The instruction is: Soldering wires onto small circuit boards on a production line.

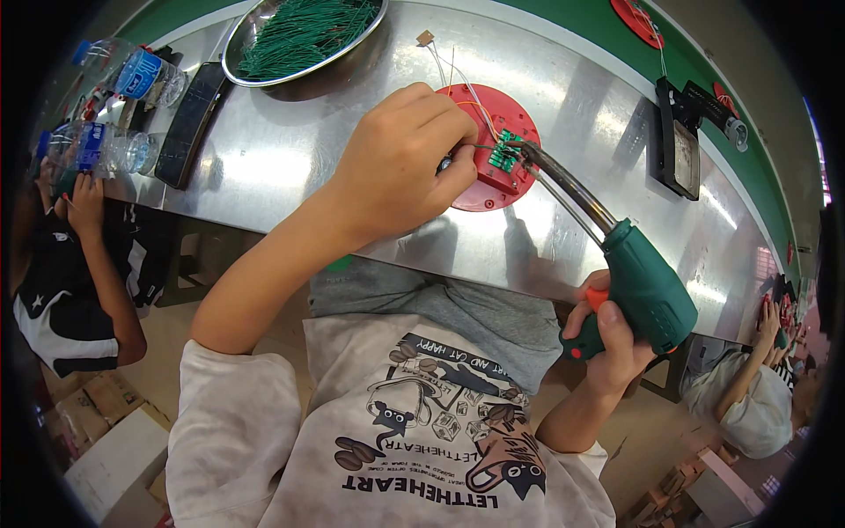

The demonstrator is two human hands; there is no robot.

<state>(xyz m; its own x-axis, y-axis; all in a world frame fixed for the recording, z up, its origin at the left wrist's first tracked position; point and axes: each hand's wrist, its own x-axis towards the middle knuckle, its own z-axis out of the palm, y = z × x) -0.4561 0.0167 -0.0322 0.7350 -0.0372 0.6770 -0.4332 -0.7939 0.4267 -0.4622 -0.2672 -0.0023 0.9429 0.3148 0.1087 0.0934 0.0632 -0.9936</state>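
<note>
My right hand (606, 339) is wrapped round the pistol grip of a green soldering gun (650, 286), a finger by its orange trigger. The gun's metal tip reaches up-left to a small green circuit board (503, 158), which sits on a round red plastic housing (493, 195) on the bench. At the board's left side, my left hand (409, 158) is closed in a pinch on a thin wire that runs toward the board; the fingers partly hide it. White and orange wires rise from the board to a small brownish piece (426, 38) lying farther back.
A metal bowl (310, 81) of green wires stands at the back left. Two plastic bottles (114, 148) and a dark oblong case (192, 123) lie left of it. A black stand (678, 145) is at the right on the metal bench (290, 176). Other people sit at both sides.
</note>
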